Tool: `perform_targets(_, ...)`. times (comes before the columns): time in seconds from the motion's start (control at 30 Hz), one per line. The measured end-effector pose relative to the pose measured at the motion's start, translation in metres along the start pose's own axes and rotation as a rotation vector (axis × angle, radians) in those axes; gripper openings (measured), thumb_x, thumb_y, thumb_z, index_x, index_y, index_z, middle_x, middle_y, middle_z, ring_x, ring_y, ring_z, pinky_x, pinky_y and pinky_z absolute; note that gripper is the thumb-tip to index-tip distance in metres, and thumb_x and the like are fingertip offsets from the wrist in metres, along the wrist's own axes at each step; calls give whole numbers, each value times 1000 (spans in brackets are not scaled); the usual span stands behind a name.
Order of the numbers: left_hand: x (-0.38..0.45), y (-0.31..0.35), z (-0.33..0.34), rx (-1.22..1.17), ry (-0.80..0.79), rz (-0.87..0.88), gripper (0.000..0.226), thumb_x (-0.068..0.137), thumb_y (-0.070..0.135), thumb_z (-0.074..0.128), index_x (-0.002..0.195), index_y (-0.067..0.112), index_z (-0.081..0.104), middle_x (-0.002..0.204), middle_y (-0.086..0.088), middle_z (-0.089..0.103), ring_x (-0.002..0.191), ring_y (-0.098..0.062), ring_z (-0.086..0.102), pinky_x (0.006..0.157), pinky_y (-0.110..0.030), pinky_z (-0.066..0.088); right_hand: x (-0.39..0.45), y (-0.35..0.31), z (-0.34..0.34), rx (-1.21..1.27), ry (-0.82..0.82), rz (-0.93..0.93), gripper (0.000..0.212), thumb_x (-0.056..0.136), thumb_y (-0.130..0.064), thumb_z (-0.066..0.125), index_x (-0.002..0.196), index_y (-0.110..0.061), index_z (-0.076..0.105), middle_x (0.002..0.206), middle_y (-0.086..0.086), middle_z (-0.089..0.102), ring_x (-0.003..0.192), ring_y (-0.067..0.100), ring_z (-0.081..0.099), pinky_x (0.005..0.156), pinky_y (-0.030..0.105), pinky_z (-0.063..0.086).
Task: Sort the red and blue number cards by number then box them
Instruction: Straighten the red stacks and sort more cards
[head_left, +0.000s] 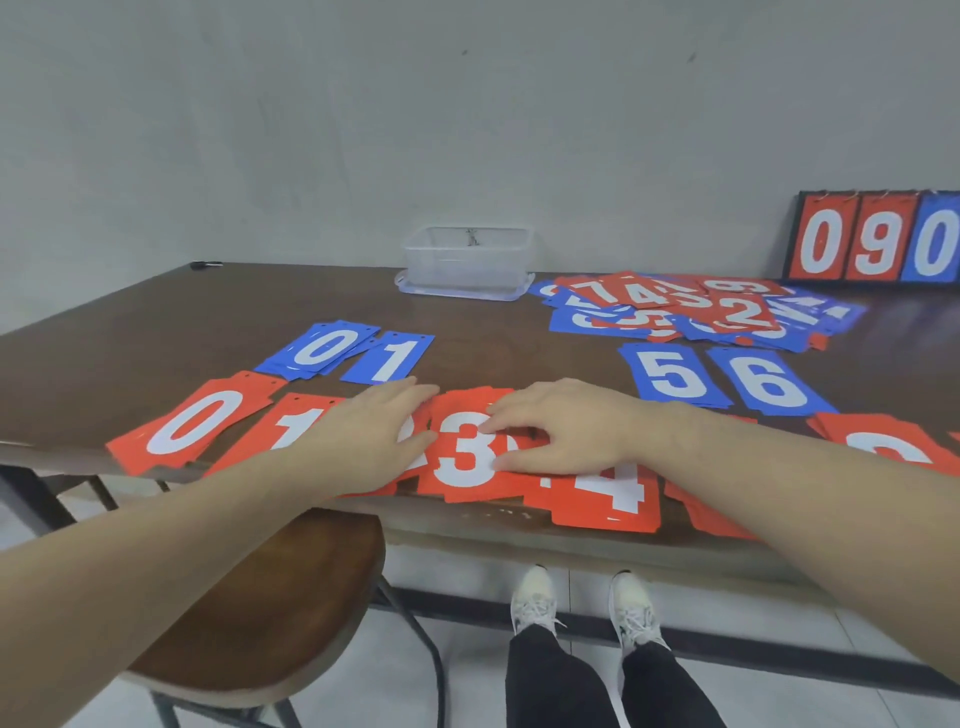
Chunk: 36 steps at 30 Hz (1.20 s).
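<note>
Red number cards lie in a row along the table's near edge: 0 (195, 422), 1 (296, 423), 3 (465, 457) and 4 (613, 493). My left hand (374, 436) lies flat over the red 2 pile, fingers straight. My right hand (561, 428) rests on the red 3 pile, fingertips and thumb touching the top card. Blue piles 0 (324, 347), 1 (392, 358), 5 (672, 374) and 6 (766, 382) sit behind. A mixed heap of red and blue cards (691, 312) lies at the back right. A clear plastic box (467, 262) stands at the back middle.
A scoreboard (878, 239) showing 0 9 0 leans on the wall at the far right. Another red pile (883, 441) sits near the right edge. A black pen (205, 265) lies at the back left corner. A brown stool (270, 613) stands under the table's near edge.
</note>
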<state>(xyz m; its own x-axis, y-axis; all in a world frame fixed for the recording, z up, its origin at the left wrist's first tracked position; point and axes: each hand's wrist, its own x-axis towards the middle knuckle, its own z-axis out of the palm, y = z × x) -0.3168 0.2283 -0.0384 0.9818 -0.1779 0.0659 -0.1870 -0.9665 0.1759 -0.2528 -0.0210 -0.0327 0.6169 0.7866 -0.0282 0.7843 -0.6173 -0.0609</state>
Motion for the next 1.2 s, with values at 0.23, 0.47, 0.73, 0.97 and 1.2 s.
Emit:
perform_targets(0.23, -20, -25, -12, -116, -179, -20, 57, 105, 44, 42, 157, 43, 18, 162, 18, 24, 148, -12, 28, 113, -26, 28, 4, -7, 2, 18, 12, 35, 53, 94, -68, 47, 140, -42, 53, 146, -20, 49, 130, 11, 44, 112, 41, 35)
perform_targets(0.47, -26, -29, -10, -201, -106, 22, 48, 107, 28, 45, 151, 40, 32, 154, 22, 33, 141, -3, 33, 100, -13, 28, 1, -16, -1, 4, 13, 39, 51, 94, -69, 47, 137, -43, 52, 142, -20, 51, 125, 9, 45, 108, 41, 37)
perform_targets(0.73, -25, -54, -28, -105, 79, -127, 49, 101, 35, 53, 148, 33, 40, 150, 8, 44, 133, -14, 45, 103, -32, 43, 7, -20, -15, 21, 85, 0, 38, 100, -52, 51, 136, -40, 55, 139, -17, 55, 125, 8, 47, 109, 44, 39)
perform_targets(0.97, -37, -71, -27, -40, 23, -289, 39, 107, 39, 38, 145, 35, 42, 144, 7, 53, 115, -14, 60, 82, -25, 54, 46, -67, -7, 77, 92, -170, 43, 98, -51, 54, 138, -35, 55, 146, -14, 51, 134, 11, 46, 111, 42, 40)
perform_targets(1.2, -45, -83, -23, 5, -20, -220, 37, 107, 35, 37, 142, 34, 51, 150, 11, 46, 135, -12, 45, 107, -28, 38, 70, -95, 0, -71, -78, -169, 61, 96, -71, 39, 149, -41, 42, 154, -17, 41, 136, 17, 39, 112, 42, 36)
